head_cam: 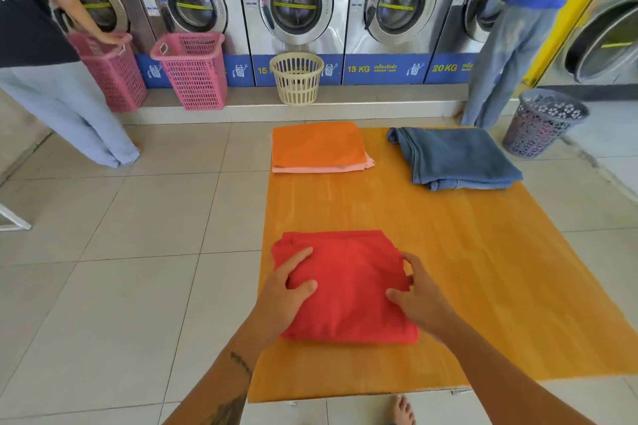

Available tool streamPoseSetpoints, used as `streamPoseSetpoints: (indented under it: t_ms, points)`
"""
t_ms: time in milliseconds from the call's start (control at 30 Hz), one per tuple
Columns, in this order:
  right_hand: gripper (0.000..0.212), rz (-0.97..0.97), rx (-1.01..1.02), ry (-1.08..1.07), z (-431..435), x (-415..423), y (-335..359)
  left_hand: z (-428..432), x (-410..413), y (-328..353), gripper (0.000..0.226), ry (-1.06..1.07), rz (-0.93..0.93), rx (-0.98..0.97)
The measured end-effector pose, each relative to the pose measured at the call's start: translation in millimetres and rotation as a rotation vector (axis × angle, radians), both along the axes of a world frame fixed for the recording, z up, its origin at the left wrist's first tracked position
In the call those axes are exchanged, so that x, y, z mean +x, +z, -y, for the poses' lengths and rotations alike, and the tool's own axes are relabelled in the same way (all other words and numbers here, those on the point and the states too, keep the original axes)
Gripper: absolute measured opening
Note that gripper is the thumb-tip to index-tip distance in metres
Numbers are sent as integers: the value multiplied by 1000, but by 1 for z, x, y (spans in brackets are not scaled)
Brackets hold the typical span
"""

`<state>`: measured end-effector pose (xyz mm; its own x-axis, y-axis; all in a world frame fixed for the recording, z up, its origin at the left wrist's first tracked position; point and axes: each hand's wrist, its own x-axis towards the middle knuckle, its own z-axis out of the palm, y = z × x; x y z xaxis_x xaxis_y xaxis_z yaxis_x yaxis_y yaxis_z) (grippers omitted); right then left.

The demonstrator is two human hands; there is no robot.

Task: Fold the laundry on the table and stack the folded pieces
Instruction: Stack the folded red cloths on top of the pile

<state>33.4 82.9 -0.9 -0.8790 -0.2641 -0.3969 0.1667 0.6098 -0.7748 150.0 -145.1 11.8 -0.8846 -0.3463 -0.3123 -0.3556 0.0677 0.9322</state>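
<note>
A folded red garment lies near the front left of the low wooden table. My left hand grips its left edge, thumb on top and fingers spread over the cloth. My right hand holds its right edge, thumb on top and fingers curled at the side. At the far left of the table a folded orange piece rests on a folded pink piece. Folded blue jeans lie at the far right.
Washing machines line the back wall. Two pink baskets, a cream basket and a dark basket stand on the floor. One person stands at the far left, another at the far right. My bare foot shows below the table.
</note>
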Motion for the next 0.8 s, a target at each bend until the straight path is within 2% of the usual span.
streamPoseSetpoints:
  t_ms: [200, 333, 367, 467, 533, 667, 800]
  points:
    - [73, -101, 18, 26, 13, 2, 11, -10, 0, 17, 50, 125, -119, 207]
    - [70, -37, -14, -6, 15, 2, 11, -4, -3, 27, 54, 166, -132, 363]
    - [69, -43, -12, -15, 16, 2, 11, -1, -2, 26, 56, 154, -116, 321]
    - [67, -128, 44, 26, 20, 3, 12, 8, 7, 16, 61, 72, -32, -17]
    - [69, -174, 80, 84, 25, 4, 11, 12, 14, 8, 58, 50, 32, -176]
    - [76, -103, 47, 108, 34, 6, 9, 18, 23, 1, 57, 37, 95, -227]
    - [80, -93, 10, 88, 40, 8, 6, 20, 25, -2, 58, -3, 83, -246]
